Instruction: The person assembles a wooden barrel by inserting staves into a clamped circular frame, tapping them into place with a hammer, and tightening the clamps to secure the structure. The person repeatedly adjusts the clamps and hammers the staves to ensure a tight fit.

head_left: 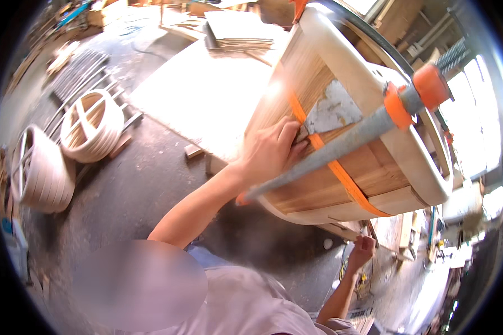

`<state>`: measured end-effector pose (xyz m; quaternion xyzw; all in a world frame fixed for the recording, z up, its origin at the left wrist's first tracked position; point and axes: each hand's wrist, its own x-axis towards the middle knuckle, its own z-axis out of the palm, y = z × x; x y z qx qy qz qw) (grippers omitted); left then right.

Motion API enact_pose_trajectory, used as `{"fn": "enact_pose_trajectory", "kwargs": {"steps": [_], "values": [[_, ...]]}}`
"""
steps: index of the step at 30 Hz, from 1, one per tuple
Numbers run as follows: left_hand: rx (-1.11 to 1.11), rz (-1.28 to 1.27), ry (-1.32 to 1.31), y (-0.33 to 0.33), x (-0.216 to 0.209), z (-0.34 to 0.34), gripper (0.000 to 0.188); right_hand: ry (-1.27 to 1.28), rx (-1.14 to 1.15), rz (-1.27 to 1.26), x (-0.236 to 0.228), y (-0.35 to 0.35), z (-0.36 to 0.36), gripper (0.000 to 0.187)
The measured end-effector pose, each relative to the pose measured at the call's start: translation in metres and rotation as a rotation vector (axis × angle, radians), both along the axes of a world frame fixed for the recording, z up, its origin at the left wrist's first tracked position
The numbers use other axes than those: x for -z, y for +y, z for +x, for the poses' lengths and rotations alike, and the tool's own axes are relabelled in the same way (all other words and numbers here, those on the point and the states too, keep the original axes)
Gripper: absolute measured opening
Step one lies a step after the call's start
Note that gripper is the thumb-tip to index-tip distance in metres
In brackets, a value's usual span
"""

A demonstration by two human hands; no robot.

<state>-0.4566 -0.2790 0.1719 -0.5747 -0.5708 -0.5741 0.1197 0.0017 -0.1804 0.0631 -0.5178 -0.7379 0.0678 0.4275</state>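
Observation:
My left hand [271, 146] is closed on a putty knife, its wide grey triangular blade [334, 109] lying against a wooden panel [369, 167]. The panel belongs to a large, rounded, pale wooden frame [324, 33]. An orange strap [346, 181] crosses the panel right by my left fingers. A long grey pipe clamp [341, 139] with orange jaws spans the piece, passing close to that hand. Lower right, below the frame's bottom edge, my right hand [363, 249] is curled into a closed grip; what it holds, if anything, I cannot make out.
A white-topped table [201, 84] stands beyond the frame, bearing a stack of flat boards [243, 30]. Two rounded, pale wooden forms [92, 125] sit on the left floor near several metal bars [81, 72]. Cables [362, 282] lie near my right arm.

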Motion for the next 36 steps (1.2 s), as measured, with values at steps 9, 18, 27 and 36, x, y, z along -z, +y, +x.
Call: {"fn": "enact_pose_trajectory", "kwargs": {"steps": [9, 18, 27, 36], "values": [[-0.128, 0.252, 0.725, 0.040, -0.053, -0.159, 0.015, -0.023, 0.193, -0.141, -0.016, -0.155, -0.048, 0.013], [0.148, 0.058, -0.270, -0.023, 0.023, -0.003, 0.012, 0.209, 0.003, -0.270, -0.025, -0.209, -0.171, 0.011], [0.028, -0.766, -0.028, -0.234, 0.158, -0.102, 0.009, 0.479, -0.460, -0.425, -0.020, -0.232, -0.226, 0.040], [0.534, -0.308, 0.409, -0.124, 0.002, -0.026, 0.046, 1.094, -0.350, -0.533, 0.006, -0.234, -0.277, 0.020]]}}
